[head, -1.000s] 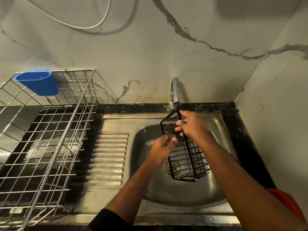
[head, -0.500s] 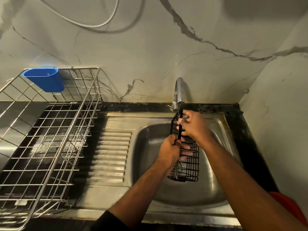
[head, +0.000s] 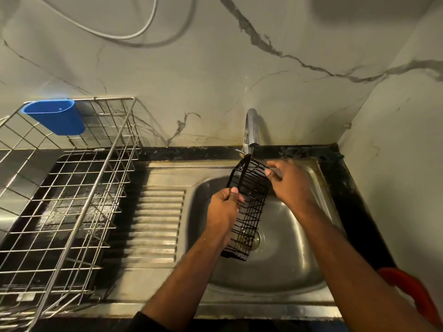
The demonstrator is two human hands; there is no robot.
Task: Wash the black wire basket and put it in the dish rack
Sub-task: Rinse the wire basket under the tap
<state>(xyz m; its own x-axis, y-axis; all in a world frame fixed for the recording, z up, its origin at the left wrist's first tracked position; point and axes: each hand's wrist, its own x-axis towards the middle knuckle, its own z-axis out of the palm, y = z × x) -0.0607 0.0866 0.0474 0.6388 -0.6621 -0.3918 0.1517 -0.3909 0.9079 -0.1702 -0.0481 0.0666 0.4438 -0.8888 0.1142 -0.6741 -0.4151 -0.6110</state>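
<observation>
Now one black wire basket hangs mid-frame over one sink; left hand grips its edge, right hand pinches its top, basket turned wider than before.

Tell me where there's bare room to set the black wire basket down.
Free: the ribbed drainboard between dish rack and sink bowl; the rack's open floor, nothing visible inside, blue cup hanging at its back corner. Crowded: the bowl, where left hand, right hand and black wire basket sit under the tap.
</observation>
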